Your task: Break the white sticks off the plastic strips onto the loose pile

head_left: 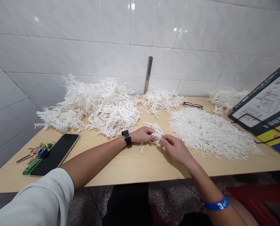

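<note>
My left hand (143, 134) is closed around a small clump of thin white branching strands (156, 129), which looks like plastic. The fingertips of my right hand (174, 147) pinch together at the clump's right lower edge; what exactly lies between them is too small to make out. A few loose white bits (142, 148) are on the table just below my left hand. Behind and to the left rises a large tangled heap of the branching strands (102, 106). To the right of my hands spreads a flat pile of short white pieces (208, 130).
A phone (56, 153) and keys (37, 152) lie at the left of the wooden table (121, 169). Glasses (193, 104) rest behind the flat pile. A smaller white heap (162, 99) lies near the tiled wall. A printed box (267, 103) stands at right.
</note>
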A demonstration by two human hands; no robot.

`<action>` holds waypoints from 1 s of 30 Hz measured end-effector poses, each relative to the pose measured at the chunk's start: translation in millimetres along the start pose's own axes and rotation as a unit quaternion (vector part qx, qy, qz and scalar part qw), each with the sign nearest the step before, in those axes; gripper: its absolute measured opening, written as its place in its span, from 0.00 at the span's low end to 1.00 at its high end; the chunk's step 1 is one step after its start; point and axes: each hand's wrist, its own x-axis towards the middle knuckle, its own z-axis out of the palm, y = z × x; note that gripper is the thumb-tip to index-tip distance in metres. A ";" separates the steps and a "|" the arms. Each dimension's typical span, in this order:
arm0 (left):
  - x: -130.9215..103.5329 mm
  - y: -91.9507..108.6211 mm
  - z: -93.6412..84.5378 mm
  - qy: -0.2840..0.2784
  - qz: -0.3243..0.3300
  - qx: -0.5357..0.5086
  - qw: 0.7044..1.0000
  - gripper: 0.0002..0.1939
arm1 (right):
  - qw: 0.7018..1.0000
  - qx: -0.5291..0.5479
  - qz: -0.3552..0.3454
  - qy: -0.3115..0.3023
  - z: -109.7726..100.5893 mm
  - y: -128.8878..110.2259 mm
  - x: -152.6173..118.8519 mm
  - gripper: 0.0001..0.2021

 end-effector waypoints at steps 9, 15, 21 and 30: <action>1.4 -5.2 -7.9 -0.042 0.020 -0.036 0.998 0.26 | 0.976 0.210 -0.020 -0.063 23.6 6.1 8.2 0.23; 1.8 -4.5 -1.0 0.195 0.021 -0.062 0.979 0.29 | 0.984 -0.061 -0.150 0.080 40.1 -10.5 -7.0 0.13; 2.2 -2.1 -3.4 0.294 0.019 0.006 0.956 0.30 | 0.961 -0.184 -0.208 -0.025 45.6 9.2 -32.9 0.22; 2.2 3.7 0.9 0.396 0.015 -0.022 0.918 0.31 | 0.962 -0.232 -0.132 0.056 -9.0 49.9 -24.2 0.22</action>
